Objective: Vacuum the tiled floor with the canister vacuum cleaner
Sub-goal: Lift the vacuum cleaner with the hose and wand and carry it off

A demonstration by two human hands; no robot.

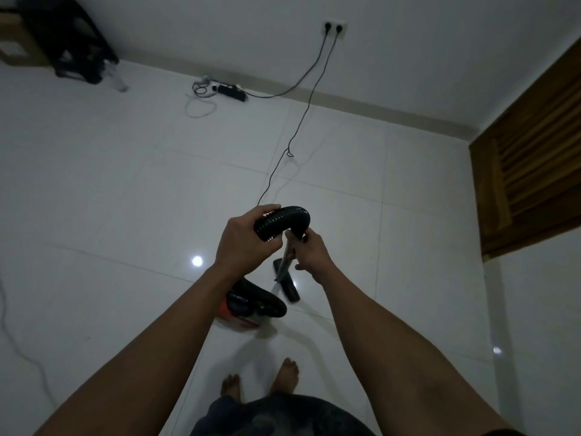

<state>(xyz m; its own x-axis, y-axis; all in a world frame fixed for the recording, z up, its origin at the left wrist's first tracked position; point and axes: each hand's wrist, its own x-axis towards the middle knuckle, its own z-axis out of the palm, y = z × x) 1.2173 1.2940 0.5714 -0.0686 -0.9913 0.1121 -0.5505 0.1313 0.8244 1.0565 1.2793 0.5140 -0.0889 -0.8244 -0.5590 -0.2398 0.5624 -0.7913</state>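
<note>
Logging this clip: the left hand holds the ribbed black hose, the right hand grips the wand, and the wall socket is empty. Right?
Not empty: the head view shows two plugs in the wall socket. The left hand holds the hose, the right hand the wand.

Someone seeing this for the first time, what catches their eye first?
At centre, the left hand grips a bent black ribbed hose, and the right hand holds the metal wand under it. Below them an orange-and-black canister sits on the glossy white floor, and a thin black cord runs up to the wall socket.
</note>
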